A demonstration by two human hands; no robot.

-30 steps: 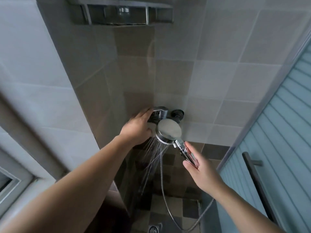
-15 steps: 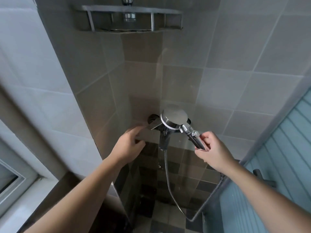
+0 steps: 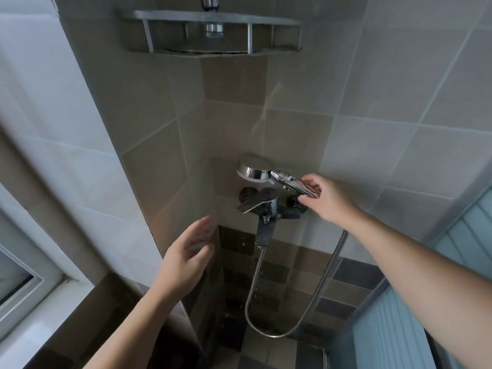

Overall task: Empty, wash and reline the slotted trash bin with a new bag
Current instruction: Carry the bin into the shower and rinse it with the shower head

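Observation:
A chrome hand shower head [image 3: 254,170] sits above the wall tap [image 3: 262,203], facing down, with no water running. My right hand [image 3: 328,197] holds its handle between thumb and fingertips. A metal hose [image 3: 316,296] loops down from the tap and back up to the handle. My left hand [image 3: 186,255] hangs in the air below and left of the tap lever, fingers relaxed, holding nothing. The trash bin is out of view.
A metal corner shelf [image 3: 210,35] is fixed high on the tiled wall, with a pipe [image 3: 211,14] above it. A glass partition edge [image 3: 170,235] stands at left, a window frame [image 3: 29,283] at far left, a pale blue slatted door [image 3: 426,302] at right.
The water has stopped. My left hand has left the tap lever and dropped back. My right hand has raised the shower head from below the tap to above it.

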